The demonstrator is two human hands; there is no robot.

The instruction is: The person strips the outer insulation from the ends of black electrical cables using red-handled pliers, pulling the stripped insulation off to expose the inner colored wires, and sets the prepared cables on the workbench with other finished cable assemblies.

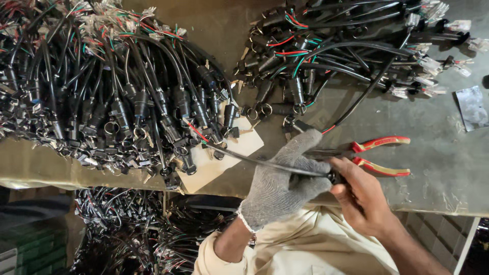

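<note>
Lower centre of the frame: my gloved left hand (285, 178) grips a black cable (254, 160); my bare right hand (359, 196) pinches its end. Red-handled pliers (379, 155) lie just beyond my hands on the grey table (438, 173). Upper left and upper right: heaps of black wire harnesses (112, 86).

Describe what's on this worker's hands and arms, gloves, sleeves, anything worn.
The left hand wears a grey knitted work glove with a pale rolled cuff at the wrist. The right hand is bare, with no glove. Both forearms are uncovered, with no sleeves reaching them. Whether a band sits at the left wrist cannot be told.
</note>
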